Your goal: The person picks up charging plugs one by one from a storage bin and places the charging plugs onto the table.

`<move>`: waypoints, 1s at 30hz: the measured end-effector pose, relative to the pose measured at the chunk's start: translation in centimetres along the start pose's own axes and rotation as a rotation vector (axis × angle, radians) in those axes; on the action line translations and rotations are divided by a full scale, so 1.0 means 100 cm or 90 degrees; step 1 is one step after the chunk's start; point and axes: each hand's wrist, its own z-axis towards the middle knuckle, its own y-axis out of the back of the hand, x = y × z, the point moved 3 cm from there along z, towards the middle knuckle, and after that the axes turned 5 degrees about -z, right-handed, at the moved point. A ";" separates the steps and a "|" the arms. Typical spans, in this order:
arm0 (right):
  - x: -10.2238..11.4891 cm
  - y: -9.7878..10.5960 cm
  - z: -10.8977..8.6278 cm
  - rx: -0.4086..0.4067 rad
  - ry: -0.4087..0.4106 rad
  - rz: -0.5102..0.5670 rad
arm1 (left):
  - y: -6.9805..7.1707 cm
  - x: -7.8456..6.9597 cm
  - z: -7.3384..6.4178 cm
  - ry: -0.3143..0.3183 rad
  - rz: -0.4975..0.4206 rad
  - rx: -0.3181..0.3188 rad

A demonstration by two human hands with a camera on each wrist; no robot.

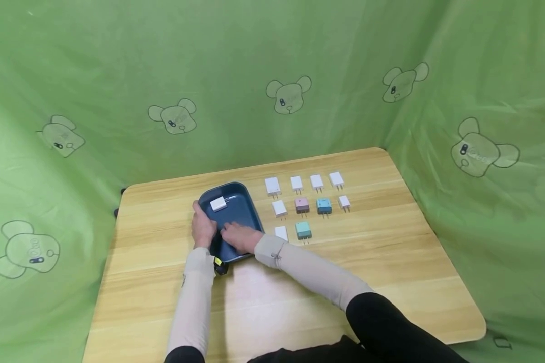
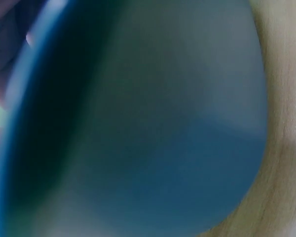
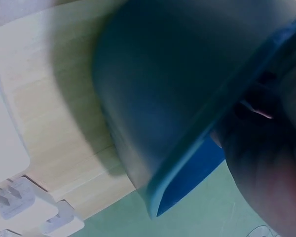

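A dark blue tray stands on the table, with a white charger plug lying in its far left part. My left hand grips the tray's left side, fingers along the outside and thumb over the rim. My right hand reaches over the right rim into the near half of the tray, its fingertips close to the left thumb. I cannot tell whether the right fingers hold anything. In the left wrist view the tray's wall fills most of the picture. The right wrist view shows the tray's outer wall beside the shadowed right hand.
Right of the tray, several charger plugs stand in rows: white ones such as this plug, a pink plug, a blue plug and a mint green plug. Green curtains surround the wooden table.
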 end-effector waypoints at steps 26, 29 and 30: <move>-0.031 0.013 -0.014 -0.188 -0.049 0.040 | -0.005 -0.002 -0.003 -0.007 0.023 -0.025; -0.035 0.016 -0.017 -0.200 -0.051 0.052 | -0.005 -0.001 -0.002 -0.007 0.023 -0.024; -0.036 0.017 -0.018 -0.207 -0.052 0.056 | -0.005 -0.001 -0.002 -0.005 0.020 -0.024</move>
